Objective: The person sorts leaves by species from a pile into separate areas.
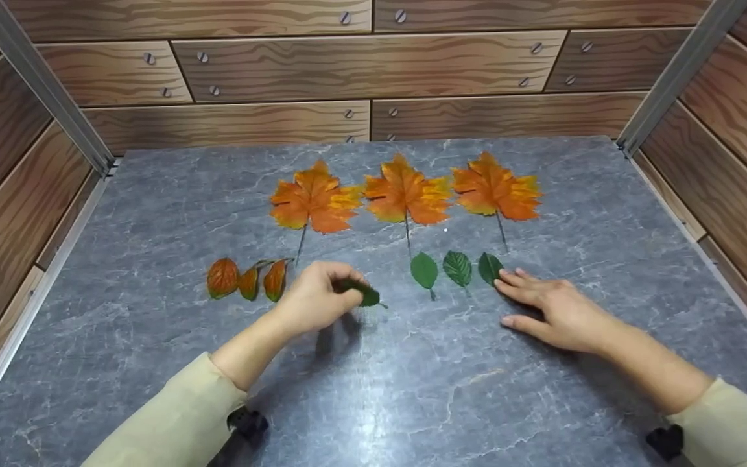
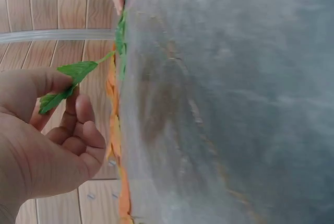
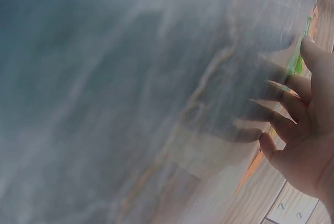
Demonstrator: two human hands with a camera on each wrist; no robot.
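Note:
My left hand pinches a green leaf between thumb and fingers, held above the table; its short stem points right. In the left wrist view the same leaf looks folded under the thumb. My right hand lies with fingers spread, its fingertips touching the rightmost green leaf on the table. Beside that leaf lie a ribbed green leaf and a smoother green leaf. Left of my left hand are small orange-brown leaves, some joined to a twig.
Three orange maple leaves with stems lie in a row farther back: a left one, a middle one and a right one. The grey marbled table is bordered by wood-patterned walls and metal posts.

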